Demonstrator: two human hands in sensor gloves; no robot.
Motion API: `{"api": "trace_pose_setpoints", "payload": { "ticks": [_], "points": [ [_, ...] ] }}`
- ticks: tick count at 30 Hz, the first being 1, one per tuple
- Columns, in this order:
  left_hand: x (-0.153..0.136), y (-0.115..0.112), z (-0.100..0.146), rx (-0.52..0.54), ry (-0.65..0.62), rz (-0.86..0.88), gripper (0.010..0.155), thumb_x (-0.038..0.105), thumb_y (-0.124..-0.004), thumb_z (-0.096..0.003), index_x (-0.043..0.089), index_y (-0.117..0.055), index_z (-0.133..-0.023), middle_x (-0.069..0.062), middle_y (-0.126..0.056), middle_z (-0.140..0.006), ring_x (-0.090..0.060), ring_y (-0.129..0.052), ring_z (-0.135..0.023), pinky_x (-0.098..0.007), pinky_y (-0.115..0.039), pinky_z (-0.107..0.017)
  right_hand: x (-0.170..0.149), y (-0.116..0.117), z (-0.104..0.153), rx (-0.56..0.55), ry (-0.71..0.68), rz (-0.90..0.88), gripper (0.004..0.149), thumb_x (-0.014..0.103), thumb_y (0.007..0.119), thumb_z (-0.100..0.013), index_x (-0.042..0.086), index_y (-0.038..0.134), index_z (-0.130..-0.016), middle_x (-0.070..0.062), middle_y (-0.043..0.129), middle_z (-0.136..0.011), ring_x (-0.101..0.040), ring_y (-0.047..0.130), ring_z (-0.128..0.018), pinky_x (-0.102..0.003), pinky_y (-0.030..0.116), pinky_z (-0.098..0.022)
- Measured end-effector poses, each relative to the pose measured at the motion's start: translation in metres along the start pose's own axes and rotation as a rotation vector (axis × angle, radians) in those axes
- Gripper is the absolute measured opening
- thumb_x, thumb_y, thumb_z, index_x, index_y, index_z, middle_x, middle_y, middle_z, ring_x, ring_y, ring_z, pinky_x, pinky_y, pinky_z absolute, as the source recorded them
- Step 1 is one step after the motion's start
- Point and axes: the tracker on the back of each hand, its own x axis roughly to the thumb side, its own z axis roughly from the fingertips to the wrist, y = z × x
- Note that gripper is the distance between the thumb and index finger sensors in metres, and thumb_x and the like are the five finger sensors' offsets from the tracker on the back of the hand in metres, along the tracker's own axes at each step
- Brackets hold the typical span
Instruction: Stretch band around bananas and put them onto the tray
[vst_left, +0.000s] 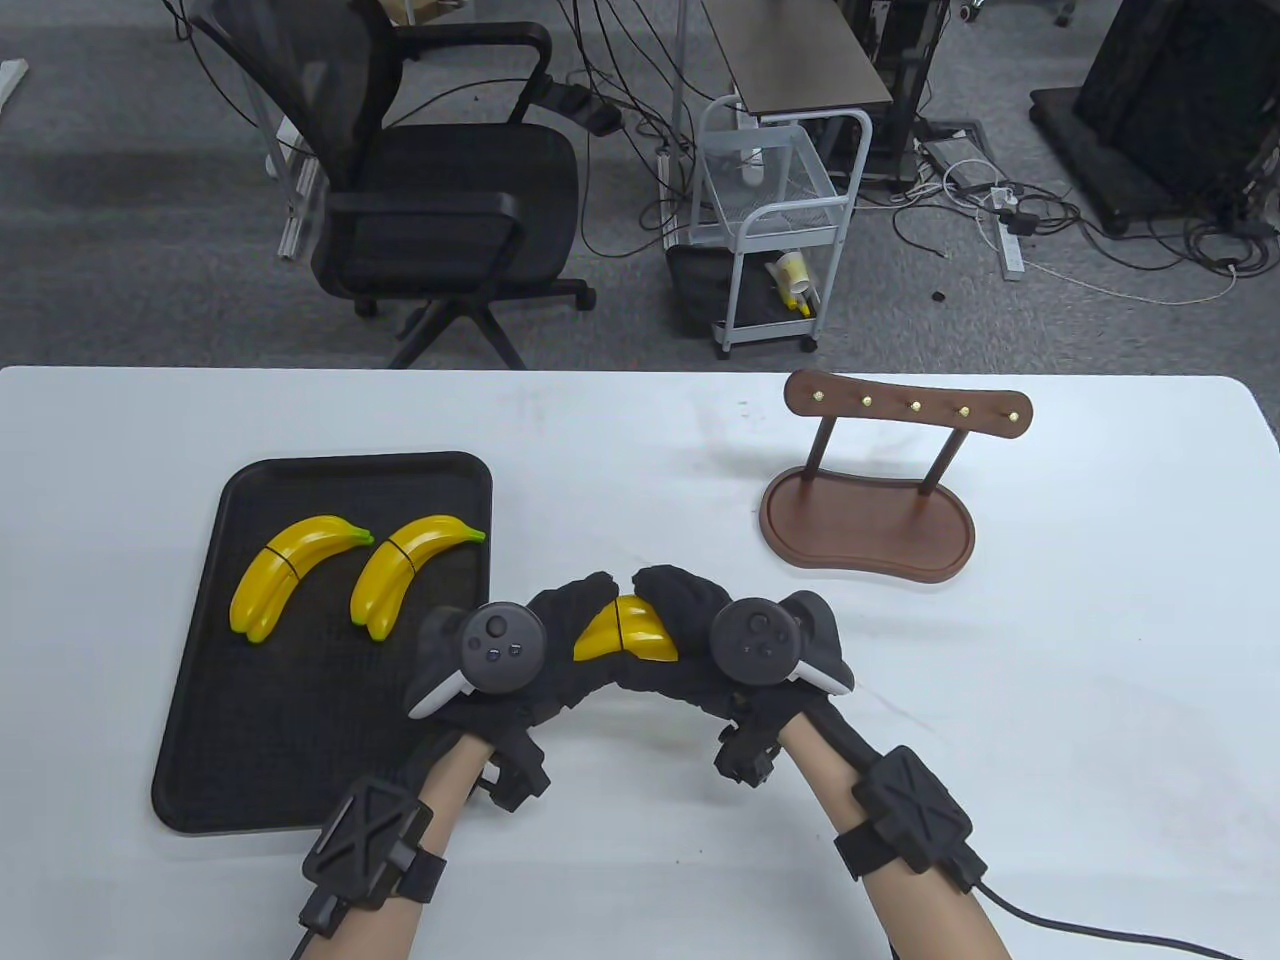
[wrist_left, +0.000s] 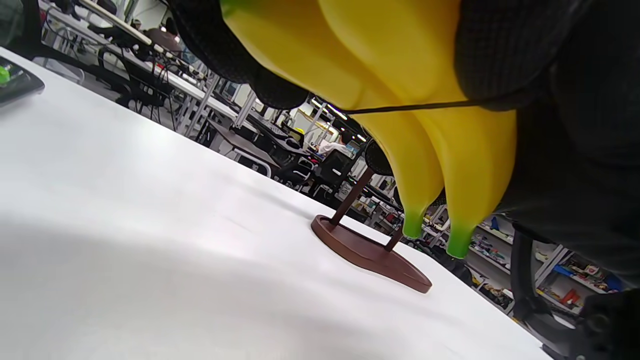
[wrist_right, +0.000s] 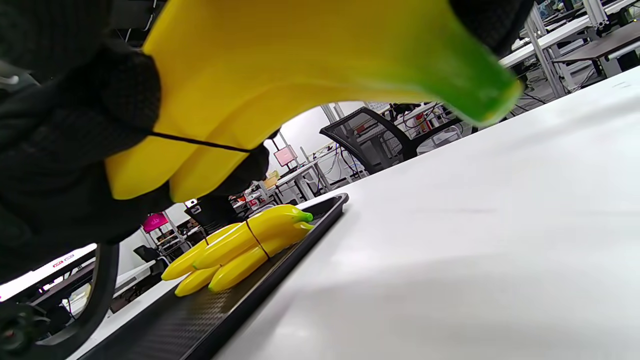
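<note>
Holding a banana bunch (vst_left: 625, 637) clear of the white table (vst_left: 1000, 700), near its front edge and just right of the black tray (vst_left: 300, 760), both hands are curling their fingers around it. The left hand (vst_left: 520, 650) is gripping one end and the right hand (vst_left: 720, 640) the other, leaving the middle exposed where the thin black band (wrist_left: 400, 107) is crossing it. Two banded bunches (vst_left: 290, 570) are lying on the tray's far half, so this one probably goes beside them. The wooden hook stand (vst_left: 870, 500) is sitting toward the far right corner.
</note>
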Motion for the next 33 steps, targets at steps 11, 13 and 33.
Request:
{"api": "trace_pose_setpoints", "payload": {
  "ticks": [11, 13, 33],
  "points": [
    [0.000, 0.001, 0.000, 0.004, -0.012, 0.001, 0.081, 0.061, -0.080, -0.0531, 0.018, -0.050, -0.115, -0.010, -0.067, -0.117, -0.035, -0.079, -0.100, -0.053, -0.063, -0.078, 0.002, 0.000, 0.001, -0.038, -0.011, 0.010, 0.099, 0.073, 0.069, -0.043, 0.005, 0.050, -0.111, -0.023, 0.061, -0.112, -0.053, 0.071, -0.093, -0.066, 0.067, -0.060],
    [-0.001, 0.000, 0.000, -0.001, -0.016, 0.018, 0.081, 0.061, -0.080, -0.0527, 0.018, -0.050, -0.115, -0.010, -0.068, -0.117, -0.035, -0.079, -0.100, -0.053, -0.063, -0.078, 0.001, -0.002, 0.001, -0.036, -0.018, 0.004, 0.097, 0.072, 0.070, -0.043, 0.006, 0.052, -0.111, -0.022, 0.063, -0.111, -0.051, 0.073, -0.091, -0.065, 0.069, -0.059],
    [-0.015, 0.008, 0.001, -0.020, -0.001, 0.125, 0.083, 0.064, -0.079, -0.0511, 0.015, -0.055, -0.113, -0.011, -0.073, -0.114, -0.035, -0.085, -0.095, -0.052, -0.068, -0.075, -0.009, -0.007, 0.001, -0.042, -0.032, -0.087, 0.082, 0.055, 0.078, -0.047, 0.013, 0.050, -0.111, -0.016, 0.062, -0.112, -0.043, 0.073, -0.095, -0.057, 0.072, -0.061]
  ]
}}
